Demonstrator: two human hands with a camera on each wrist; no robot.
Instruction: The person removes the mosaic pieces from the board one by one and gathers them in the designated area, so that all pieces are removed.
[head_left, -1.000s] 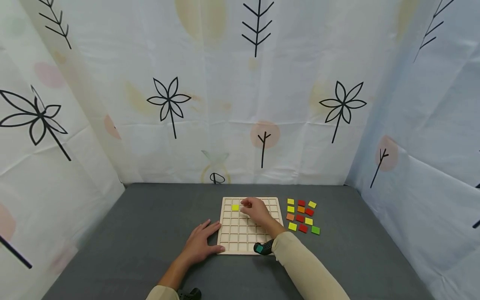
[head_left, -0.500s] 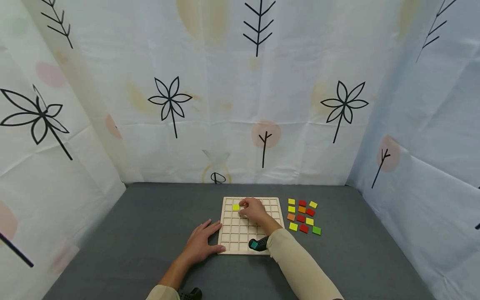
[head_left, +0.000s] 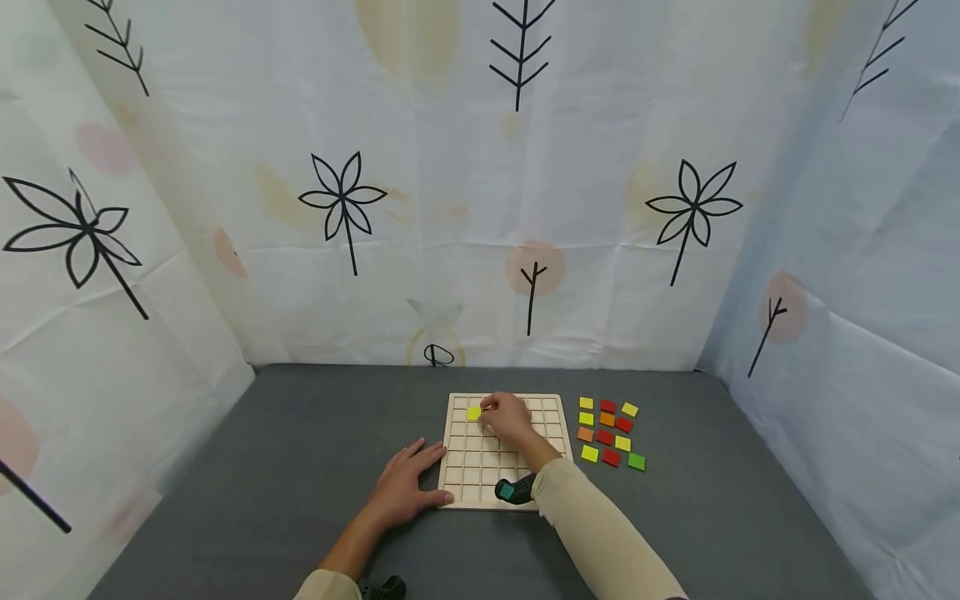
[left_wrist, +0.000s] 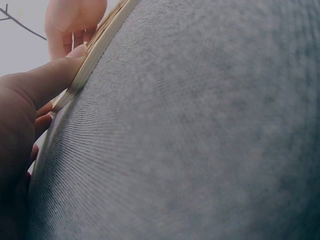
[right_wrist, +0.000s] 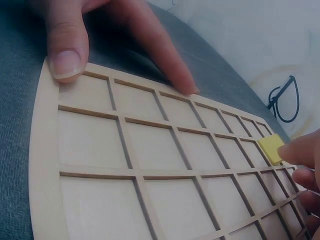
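A pale wooden grid board lies on the dark table. One yellow square tile is in a cell near its far left corner. My left hand steadies the board's left side, fingers extended, thumb on the near corner; the left wrist view shows that thumb against the wooden edge. My right hand is over the far part of the board, fingers bent, just right of the yellow tile. In the right wrist view a fingertip is at that tile. Whether anything lies between the right fingers is hidden.
Right of the board, loose square tiles lie in rough rows: several yellow, several red, orange ones and one green. White patterned cloth surrounds the table at the back and sides.
My right hand and wrist have shifted slightly left toward the yellow tile, then stayed nearly still. The left hand keeps its place on the board. The head view has drifted a little.
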